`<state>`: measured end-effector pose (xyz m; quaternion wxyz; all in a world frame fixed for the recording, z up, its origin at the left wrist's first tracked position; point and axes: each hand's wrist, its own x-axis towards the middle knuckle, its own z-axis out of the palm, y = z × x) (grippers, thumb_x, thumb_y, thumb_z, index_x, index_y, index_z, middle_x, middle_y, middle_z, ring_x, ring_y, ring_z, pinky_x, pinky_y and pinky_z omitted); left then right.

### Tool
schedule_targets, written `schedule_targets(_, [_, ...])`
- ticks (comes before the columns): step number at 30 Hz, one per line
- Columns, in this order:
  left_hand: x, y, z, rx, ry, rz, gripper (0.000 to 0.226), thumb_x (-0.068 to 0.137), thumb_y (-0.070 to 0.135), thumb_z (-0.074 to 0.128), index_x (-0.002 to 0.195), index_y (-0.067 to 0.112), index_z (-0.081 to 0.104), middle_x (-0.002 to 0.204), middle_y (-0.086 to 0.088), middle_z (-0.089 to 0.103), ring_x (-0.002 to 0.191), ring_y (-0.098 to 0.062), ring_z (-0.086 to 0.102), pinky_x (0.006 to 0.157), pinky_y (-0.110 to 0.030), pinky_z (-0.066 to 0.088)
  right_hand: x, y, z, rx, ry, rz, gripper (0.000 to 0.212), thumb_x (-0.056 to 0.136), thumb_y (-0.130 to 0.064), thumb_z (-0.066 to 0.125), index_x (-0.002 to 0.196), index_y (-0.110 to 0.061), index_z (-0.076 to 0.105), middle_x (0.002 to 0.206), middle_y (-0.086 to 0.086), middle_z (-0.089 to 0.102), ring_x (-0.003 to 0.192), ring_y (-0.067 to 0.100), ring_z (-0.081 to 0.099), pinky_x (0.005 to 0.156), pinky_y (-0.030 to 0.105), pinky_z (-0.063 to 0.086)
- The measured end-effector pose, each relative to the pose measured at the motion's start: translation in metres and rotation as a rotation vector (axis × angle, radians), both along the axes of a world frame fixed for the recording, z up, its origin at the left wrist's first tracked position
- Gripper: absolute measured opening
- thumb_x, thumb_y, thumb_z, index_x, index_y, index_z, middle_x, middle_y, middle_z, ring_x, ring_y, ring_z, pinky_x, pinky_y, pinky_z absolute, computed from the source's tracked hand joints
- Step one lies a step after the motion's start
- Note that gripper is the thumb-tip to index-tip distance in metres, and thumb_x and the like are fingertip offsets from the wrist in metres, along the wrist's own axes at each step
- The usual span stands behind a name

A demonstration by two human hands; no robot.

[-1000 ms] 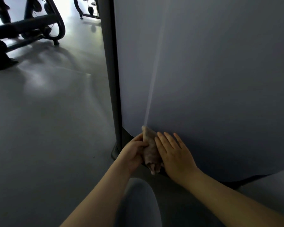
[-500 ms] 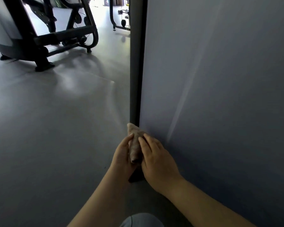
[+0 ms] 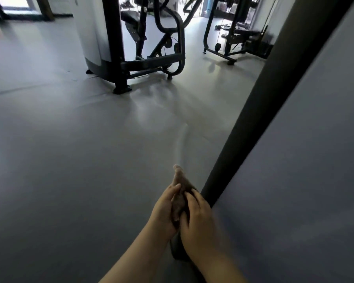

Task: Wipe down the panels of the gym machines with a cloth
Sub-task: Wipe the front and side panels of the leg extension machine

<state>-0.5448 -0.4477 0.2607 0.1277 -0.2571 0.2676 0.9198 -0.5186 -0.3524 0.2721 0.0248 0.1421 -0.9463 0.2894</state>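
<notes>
A brownish cloth [image 3: 180,188] is pressed between my two hands, low in the view. My left hand [image 3: 165,211] holds it from the left and my right hand [image 3: 198,217] covers it from the right. A pointed end of the cloth sticks out above my fingers. Just to the right rises the machine's dark upright post [image 3: 260,111], and beyond it the large grey panel [image 3: 307,152] fills the right side. My hands are at the post's foot, beside the panel's lower left edge.
Grey gym floor [image 3: 70,160] spreads to the left and ahead. A black-framed weight machine [image 3: 147,60] with a white cover [image 3: 88,33] stands at the back centre. Another black machine [image 3: 233,43] stands at the back right. A bright doorway [image 3: 14,5] is at the top left.
My view has swung left and up, away from the panel toward the room. Both hands have left the panel's face and now sit at its left edge with the cloth bunched between them.
</notes>
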Motion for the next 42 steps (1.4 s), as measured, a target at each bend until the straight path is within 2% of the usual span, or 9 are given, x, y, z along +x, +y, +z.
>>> schedule_targets(5, [0.032,-0.025,0.12,-0.096,0.078,-0.086,0.062,0.082,0.029,0.053,0.137,0.004,0.041,0.078,-0.015,0.062,0.067,-0.018,0.063,0.056,-0.024,0.054,0.008,-0.01,0.11,-0.027,-0.129,0.081,0.053,0.091,-0.041,0.033,0.137,-0.015,0.045,0.145,0.0,0.039,0.132,0.017,0.037,0.108,0.026,0.032])
schedule_targets(8, [0.045,-0.046,0.192,-0.161,0.194,-0.202,0.055,0.081,0.025,0.055,0.134,0.021,0.044,0.11,-0.017,0.066,0.098,-0.025,0.066,0.078,-0.032,0.055,0.008,-0.02,0.177,-0.104,-0.171,0.06,0.04,0.091,-0.031,0.047,0.127,-0.016,0.054,0.128,-0.003,0.053,0.12,0.014,0.049,0.101,0.022,0.038])
schedule_targets(12, [0.036,-0.082,0.258,-0.299,0.32,-0.299,0.074,0.075,0.008,0.069,0.138,0.028,0.037,0.116,-0.012,0.066,0.106,-0.029,0.063,0.087,-0.039,0.054,-0.006,-0.041,0.25,-0.241,-0.169,0.002,0.024,0.089,-0.019,0.061,0.113,-0.021,0.056,0.104,-0.011,0.054,0.096,0.005,0.057,0.081,0.004,0.039])
schedule_targets(16, [0.013,-0.122,0.309,-0.332,0.378,-0.316,0.082,0.069,-0.004,0.068,0.139,0.026,0.039,0.12,-0.015,0.063,0.108,-0.035,0.062,0.095,-0.054,0.046,-0.025,-0.075,0.308,-0.6,-0.36,-0.072,0.019,0.09,-0.023,0.059,0.108,-0.026,0.053,0.102,-0.006,0.062,0.088,0.0,0.063,0.07,0.014,0.051])
schedule_targets(23, [-0.043,-0.157,0.35,-0.313,0.426,-0.368,0.07,0.068,0.002,0.064,0.131,0.028,0.046,0.111,-0.015,0.067,0.101,-0.032,0.065,0.077,-0.039,0.056,-0.075,-0.107,0.336,-0.977,-0.578,-0.402,0.026,0.098,-0.031,0.046,0.113,-0.011,0.054,0.103,0.016,0.064,0.087,0.026,0.064,0.06,0.028,0.052])
schedule_targets(27, [-0.09,-0.155,0.354,-0.323,0.471,-0.409,0.07,0.069,0.0,0.062,0.131,0.029,0.047,0.111,-0.013,0.068,0.099,-0.029,0.066,0.075,-0.039,0.056,-0.115,-0.103,0.337,-1.12,-0.63,-0.457,0.032,0.096,-0.032,0.049,0.114,-0.006,0.057,0.105,0.025,0.064,0.092,0.031,0.063,0.079,0.044,0.053])
schedule_targets(33, [-0.18,-0.148,0.357,-0.332,0.484,-0.401,0.053,0.083,-0.011,0.055,0.116,0.031,0.055,0.106,-0.007,0.071,0.101,-0.028,0.065,0.093,-0.048,0.049,-0.204,-0.1,0.334,-1.155,-0.318,-0.62,0.031,0.089,-0.008,0.06,0.119,-0.009,0.049,0.091,0.005,0.06,0.074,0.012,0.058,0.048,0.016,0.049])
schedule_targets(38, [-0.263,-0.144,0.359,-0.331,0.48,-0.446,0.053,0.084,-0.008,0.056,0.119,0.03,0.053,0.111,-0.007,0.069,0.104,-0.028,0.064,0.09,-0.046,0.051,-0.283,-0.105,0.336,-1.241,-0.276,-0.684,0.035,0.086,-0.006,0.064,0.12,-0.003,0.052,0.107,0.019,0.064,0.094,0.031,0.064,0.083,0.044,0.054])
schedule_targets(42, [-0.311,-0.132,0.363,-0.301,0.533,-0.501,0.058,0.073,0.0,0.065,0.122,0.028,0.052,0.112,-0.008,0.068,0.105,-0.027,0.064,0.088,-0.042,0.052,-0.326,-0.097,0.342,-1.309,-0.203,-0.75,0.018,0.087,-0.006,0.064,0.101,-0.015,0.058,0.106,0.02,0.064,0.099,0.036,0.063,0.09,0.052,0.051])
